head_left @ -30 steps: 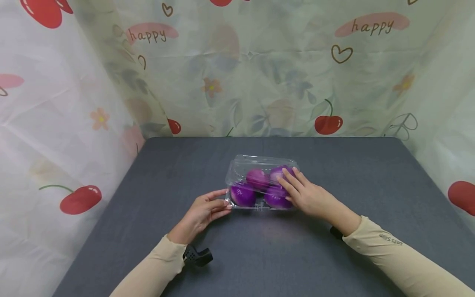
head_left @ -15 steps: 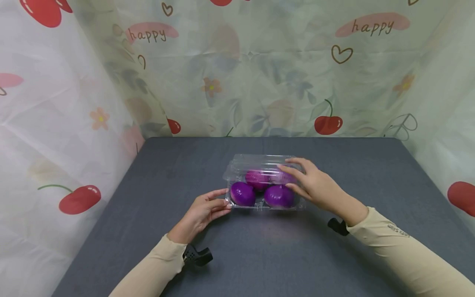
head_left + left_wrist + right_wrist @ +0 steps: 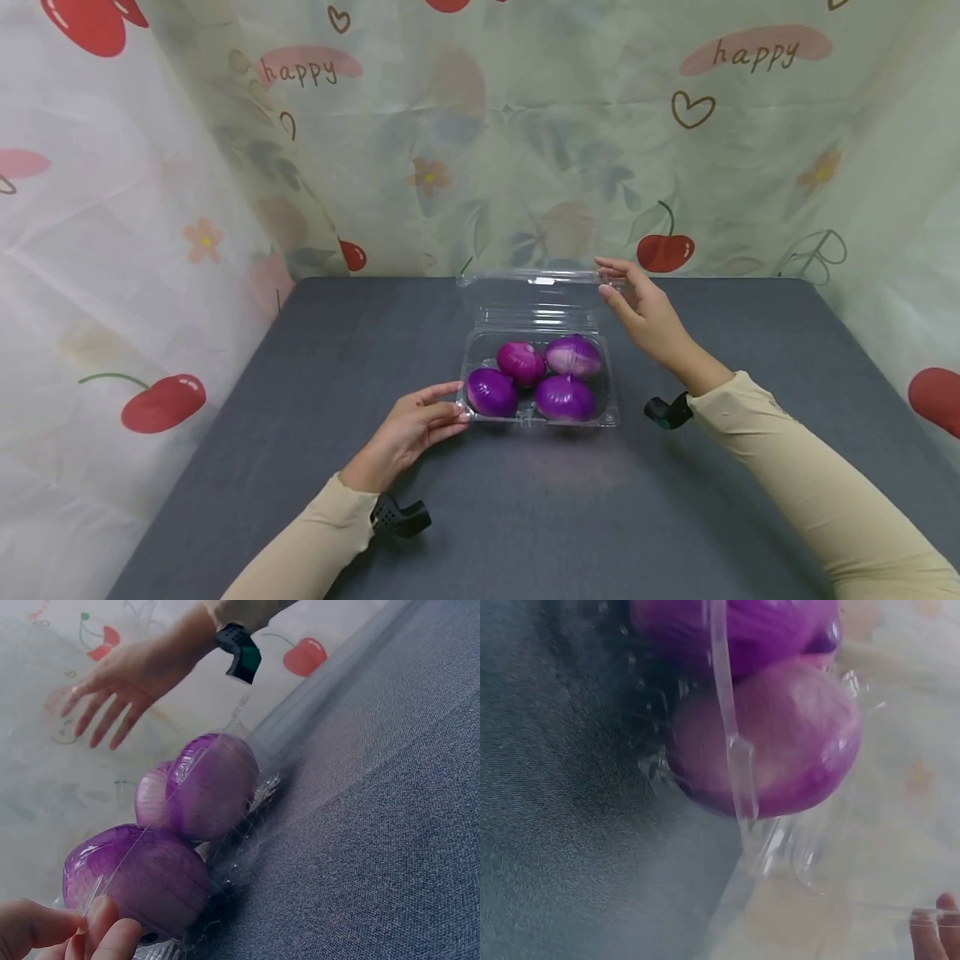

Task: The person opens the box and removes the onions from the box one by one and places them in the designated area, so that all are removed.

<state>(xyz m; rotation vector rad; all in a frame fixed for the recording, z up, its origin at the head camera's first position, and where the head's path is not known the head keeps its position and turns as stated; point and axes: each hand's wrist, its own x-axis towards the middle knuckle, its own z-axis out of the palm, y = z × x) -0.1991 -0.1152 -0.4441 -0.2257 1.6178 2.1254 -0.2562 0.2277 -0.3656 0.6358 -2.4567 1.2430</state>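
Currently, in the head view, a clear plastic clamshell container sits on the gray cloth-covered table, holding 4 purple onions, 2 in front and 2 behind. Its clear hinged lid is raised along the far side. The left hand pinches the container's near left corner; the right hand, thumb and fingers well parted, touches the lid's right end. The left wrist view shows thumb and fingertips closed on the thin plastic edge beside 1 onion, with the right hand's fingers extended beyond. In the right wrist view, fingertips meet the lid's rim at the lower right corner.
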